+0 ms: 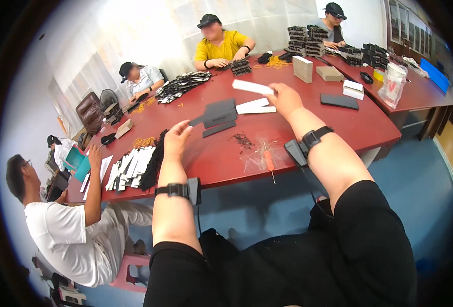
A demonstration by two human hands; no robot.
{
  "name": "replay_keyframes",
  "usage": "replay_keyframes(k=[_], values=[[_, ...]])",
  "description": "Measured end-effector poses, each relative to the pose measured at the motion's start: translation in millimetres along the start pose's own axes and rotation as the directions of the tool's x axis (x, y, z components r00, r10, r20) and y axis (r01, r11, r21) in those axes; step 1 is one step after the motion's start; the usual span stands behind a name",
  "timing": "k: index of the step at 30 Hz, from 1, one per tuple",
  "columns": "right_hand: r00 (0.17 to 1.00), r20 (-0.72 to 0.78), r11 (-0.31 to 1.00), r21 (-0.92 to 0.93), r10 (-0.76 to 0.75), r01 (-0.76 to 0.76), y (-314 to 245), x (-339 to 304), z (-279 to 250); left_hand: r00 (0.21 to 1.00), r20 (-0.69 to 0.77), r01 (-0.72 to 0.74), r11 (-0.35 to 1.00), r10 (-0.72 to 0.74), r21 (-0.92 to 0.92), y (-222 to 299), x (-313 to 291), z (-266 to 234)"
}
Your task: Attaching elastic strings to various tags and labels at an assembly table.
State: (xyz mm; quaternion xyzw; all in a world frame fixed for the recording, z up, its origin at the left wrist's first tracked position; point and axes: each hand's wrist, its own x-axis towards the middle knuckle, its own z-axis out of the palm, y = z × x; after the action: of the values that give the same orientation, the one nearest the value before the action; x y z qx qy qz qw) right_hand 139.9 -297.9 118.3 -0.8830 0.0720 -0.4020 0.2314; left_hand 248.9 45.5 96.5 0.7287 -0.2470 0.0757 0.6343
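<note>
My left hand [176,139] pinches the end of a dark flat strip [197,121] just left of a small group of dark flat pieces [220,111] on the table. Farther right, my right hand [287,101] holds a white strip [250,87] by its right end, raised over the tabletop. Beneath it lie more white strips [257,109], fanned beside the dark pieces. A narrower dark piece [219,129] rests nearer to me. Small black scraps [242,139] and a clear plastic bag [254,162] lie closer to the near edge, with an orange-handled screwdriver [268,158].
On the red table [211,158], a pile of black and white strips [134,168] sits left of my left forearm. A black case [339,101], a white box [353,90] and upright card stacks [302,69] stand right. A person in white [63,235] sits at left; others work across.
</note>
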Motion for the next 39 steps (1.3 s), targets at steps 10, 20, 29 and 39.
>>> replay_keyframes(k=[10,20,29,39], values=[[0.984,-0.146,0.794,0.608,0.106,0.005,-8.3,-159.0,-119.4,0.622,0.578,-0.671,0.74,0.529,0.045,54.8,-165.9,112.4],[0.888,-0.206,0.884,0.145,-0.412,0.444,39.1,-260.2,-111.1,0.558,0.619,-0.78,0.604,0.553,0.163,60.2,-155.8,132.3],[0.833,-0.236,0.855,0.017,-0.5,0.518,35.9,-262.4,-88.7,0.564,0.628,-0.813,0.495,0.536,0.308,67.6,-153.6,135.5],[0.883,-0.212,0.889,0.105,-0.418,0.445,32.3,-260.5,-55.8,0.779,0.513,-0.422,0.907,0.361,0.003,50.3,-162.8,126.8]])
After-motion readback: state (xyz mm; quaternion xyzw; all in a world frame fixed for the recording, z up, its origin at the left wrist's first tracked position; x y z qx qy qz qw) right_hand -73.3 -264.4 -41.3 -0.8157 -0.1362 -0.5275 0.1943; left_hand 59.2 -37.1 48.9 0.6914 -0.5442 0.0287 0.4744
